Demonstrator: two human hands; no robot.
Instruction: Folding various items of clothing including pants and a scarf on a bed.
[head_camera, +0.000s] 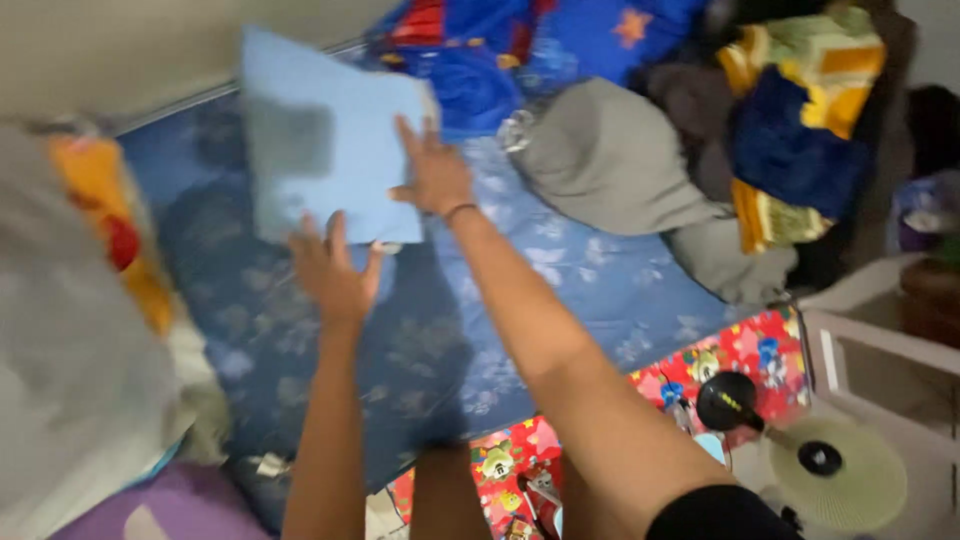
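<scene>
Open blue mattress (560, 270) lies right of the arms; grey bundle (610, 160) and clothes pile (800, 130) block farther right.

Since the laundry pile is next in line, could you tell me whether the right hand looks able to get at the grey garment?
Probably yes: the right hand rests on the light blue pillowcase, and nothing lies between it and the grey garment.

Pillow (320, 150) on mattress (600, 290), toward far edge by the wall. Left hand (332, 272) at pillow's near edge, right hand (432, 175) at its right edge. Clothes pile (700, 150) at mattress far-right corner. Fan (790, 440) on floor past near-right corner.
</scene>
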